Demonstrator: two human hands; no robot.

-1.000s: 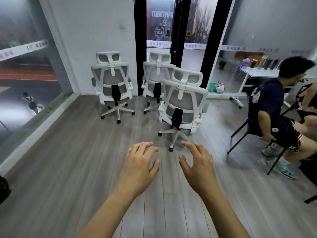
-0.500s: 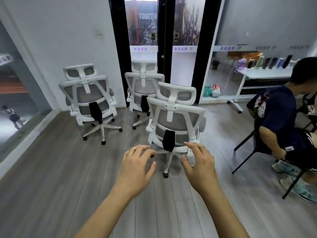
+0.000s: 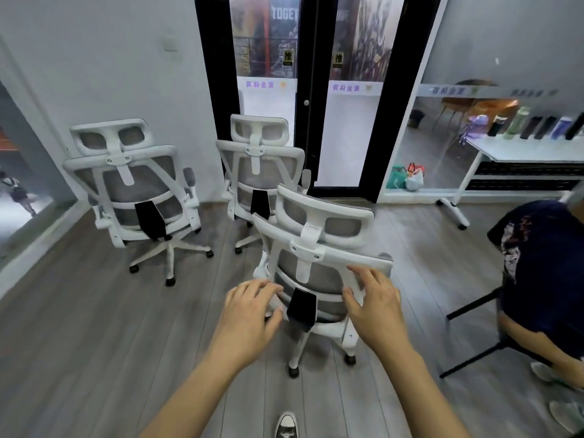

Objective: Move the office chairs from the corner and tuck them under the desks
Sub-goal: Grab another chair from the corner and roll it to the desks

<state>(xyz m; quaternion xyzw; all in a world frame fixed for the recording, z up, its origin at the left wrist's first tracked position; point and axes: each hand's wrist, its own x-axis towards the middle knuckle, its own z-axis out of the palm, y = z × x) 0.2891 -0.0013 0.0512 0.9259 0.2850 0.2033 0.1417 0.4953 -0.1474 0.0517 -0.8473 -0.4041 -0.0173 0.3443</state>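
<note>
Chairs, three white mesh ones, on the floor by the corner and glass doors: left chair (image 3: pixel 136 197) nearest the wall, middle chair (image 3: pixel 260 172) against the door frame, near chair (image 3: pixel 319 267) out in front. Left hand (image 3: pixel 249 314) at the near chair's left back frame, fingers curled, touching or just short, grip not closed. Right hand (image 3: pixel 376 298) on the right frame, thumb under, fingers over, closing on it. Bench (image 3: pixel 534 153) at far right; seated person (image 3: pixel 543 267) near it. Step, judged: taking hold of first chair. Next needs firm two-hand grip, then roll it clear of the person.
</note>
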